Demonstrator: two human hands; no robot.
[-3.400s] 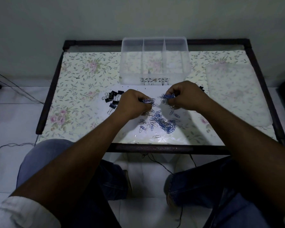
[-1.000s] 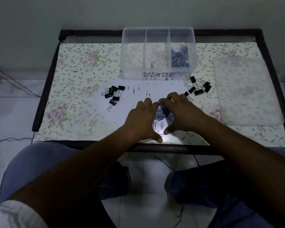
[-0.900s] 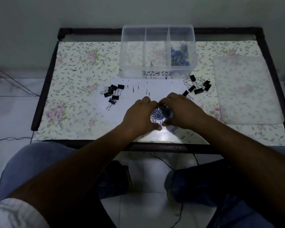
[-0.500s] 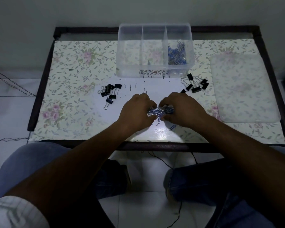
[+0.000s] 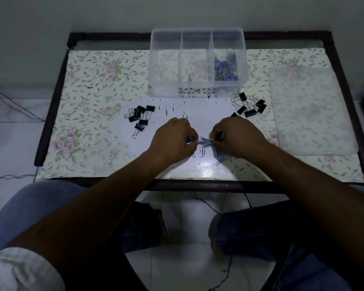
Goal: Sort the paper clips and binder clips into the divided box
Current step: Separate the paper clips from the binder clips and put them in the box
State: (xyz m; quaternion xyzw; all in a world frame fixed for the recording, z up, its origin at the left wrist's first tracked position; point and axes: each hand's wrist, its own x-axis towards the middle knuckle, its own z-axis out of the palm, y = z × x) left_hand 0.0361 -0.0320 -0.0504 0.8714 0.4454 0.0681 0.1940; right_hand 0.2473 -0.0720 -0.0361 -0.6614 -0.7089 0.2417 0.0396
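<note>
A bunch of blue paper clips hangs between my left hand and my right hand, both pinched on it just above the table. A few loose paper clips lie on the table under my hands. The clear divided box stands at the back centre. Its right compartment holds a heap of blue paper clips; the left and middle compartments look empty. One group of black binder clips lies left of my hands and another group of black binder clips lies at the right, near the box.
The table has a floral cover and a dark frame. A clear flat lid lies at the right. Cables run over the floor at the left and under the table. My knees sit below the front edge.
Both hands have closed on the scraped-together paper clips and lifted the bunch a little off the table. A few clips stayed behind on the surface.
</note>
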